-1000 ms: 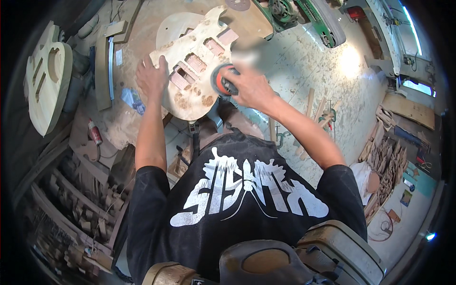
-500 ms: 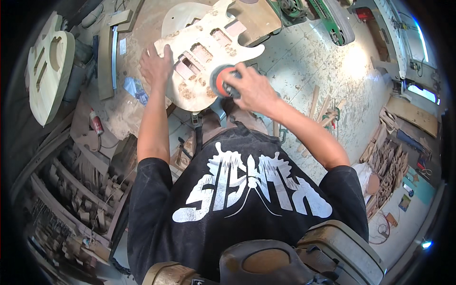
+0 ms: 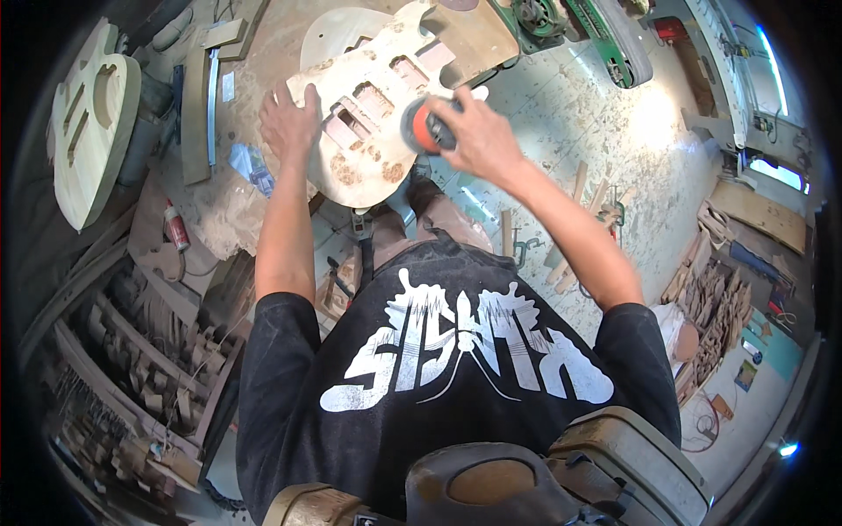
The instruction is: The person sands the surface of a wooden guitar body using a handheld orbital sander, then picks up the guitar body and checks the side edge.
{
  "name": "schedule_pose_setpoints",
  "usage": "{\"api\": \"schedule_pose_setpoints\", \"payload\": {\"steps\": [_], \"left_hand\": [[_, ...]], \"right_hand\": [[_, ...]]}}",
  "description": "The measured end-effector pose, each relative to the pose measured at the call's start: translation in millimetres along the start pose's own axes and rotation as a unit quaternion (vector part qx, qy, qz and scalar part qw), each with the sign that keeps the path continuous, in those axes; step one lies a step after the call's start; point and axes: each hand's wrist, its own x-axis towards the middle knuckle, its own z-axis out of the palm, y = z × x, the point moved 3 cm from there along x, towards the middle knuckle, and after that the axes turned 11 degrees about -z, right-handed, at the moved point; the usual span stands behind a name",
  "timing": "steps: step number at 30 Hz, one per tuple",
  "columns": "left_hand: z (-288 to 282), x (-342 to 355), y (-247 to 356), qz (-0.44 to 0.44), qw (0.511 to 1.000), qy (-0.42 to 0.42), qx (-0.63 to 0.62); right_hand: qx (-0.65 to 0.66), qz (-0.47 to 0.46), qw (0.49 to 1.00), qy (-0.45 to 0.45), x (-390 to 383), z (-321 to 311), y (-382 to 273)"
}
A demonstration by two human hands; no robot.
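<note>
A pale wooden electric guitar body (image 3: 395, 110) with routed cavities and brown burl-like patches lies on the workbench. My left hand (image 3: 289, 123) rests on its left edge with the fingers stretched out. My right hand (image 3: 484, 145) is wrapped round an orange and black orbital sander (image 3: 425, 130). The sander's pad sits at the right edge of the body, beside the cavities. My hand hides part of the sander and of the lower horn.
Another guitar body (image 3: 92, 140) stands at the far left. A red and white bottle (image 3: 176, 226) lies near the bench's ragged front edge. A green machine (image 3: 614, 53) is at the back right. Wood strips and clamps (image 3: 605, 210) lie on the floor at the right.
My right hand has moved the sander a little right and away from me, from the body's lower part toward its right edge. My left hand has stayed in place.
</note>
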Motion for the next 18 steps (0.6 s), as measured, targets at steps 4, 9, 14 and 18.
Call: {"api": "schedule_pose_setpoints", "payload": {"steps": [4,9,14,18], "left_hand": [[-1,0,-2,-0.004,1.0,-0.01,0.005],[-2,0,-2,0.003,1.0,-0.012,0.016],[-1,0,2,0.002,1.0,-0.005,0.007],[-2,-1,2,0.0,1.0,-0.004,0.003]], "right_hand": [[0.044,-0.072,0.996,-0.018,-7,10,-44],[-0.001,0.003,0.999,-0.038,12,4,-14],[-0.052,0.004,0.997,0.065,23,-8,31],[-0.001,0.01,1.0,0.009,18,3,3]]}}
